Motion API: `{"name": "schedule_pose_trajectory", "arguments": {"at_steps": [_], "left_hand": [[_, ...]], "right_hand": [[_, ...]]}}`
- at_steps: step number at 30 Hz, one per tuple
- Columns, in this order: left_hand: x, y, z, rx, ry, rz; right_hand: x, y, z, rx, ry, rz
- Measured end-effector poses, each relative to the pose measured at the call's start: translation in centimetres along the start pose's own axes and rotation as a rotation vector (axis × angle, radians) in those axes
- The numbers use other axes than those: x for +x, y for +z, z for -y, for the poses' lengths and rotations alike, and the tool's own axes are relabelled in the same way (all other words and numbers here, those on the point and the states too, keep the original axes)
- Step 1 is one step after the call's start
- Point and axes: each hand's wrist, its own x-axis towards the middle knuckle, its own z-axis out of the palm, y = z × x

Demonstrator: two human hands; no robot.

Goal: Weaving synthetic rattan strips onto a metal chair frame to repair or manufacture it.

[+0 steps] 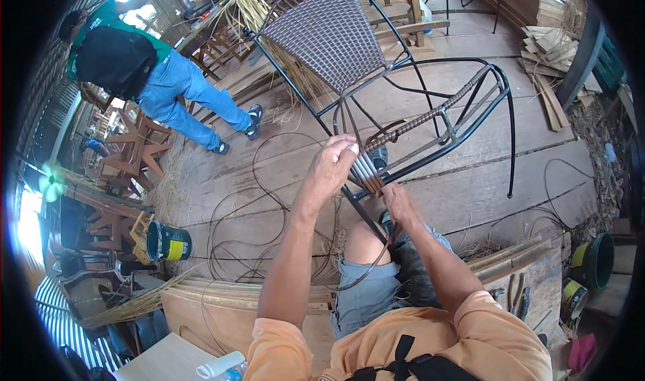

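Note:
A black metal chair frame (463, 122) lies tilted in front of me, its woven brown back panel (329, 35) pointing away. My left hand (334, 163) grips brown rattan strips (366, 173) wrapped around the frame's front rail. My right hand (400, 203) is closed on the same strip bundle just below the rail, near my bare knee (365, 241). Loose rattan strands (269, 200) trail in loops over the wooden floor to my left. A partly wrapped armrest (430, 116) runs up to the right.
Another person (154, 72) in a green top and jeans bends over at the upper left beside wooden chair frames (134, 146). A black bucket (166, 241) stands at left, green buckets (594, 260) at right. Pliers (517, 294) lie on a board. Wood planks (547, 52) are stacked at the far right.

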Motion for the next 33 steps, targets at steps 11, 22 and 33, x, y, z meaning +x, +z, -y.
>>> {"name": "schedule_pose_trajectory", "arguments": {"at_steps": [11, 22, 33], "left_hand": [[0.7, 2.6, -0.1, 0.031, -0.049, -0.181], [1.1, 1.5, -2.0, -0.149, -0.371, -0.226], [3.6, -0.1, -1.8, 0.249, -0.115, -0.029]], "right_hand": [[7.6, 1.4, -2.2, -0.061, 0.084, 0.033], [11.1, 1.8, 3.0, 0.288, -0.139, -0.166], [12.6, 2.8, 5.8, 0.521, -0.453, -0.344]]}}
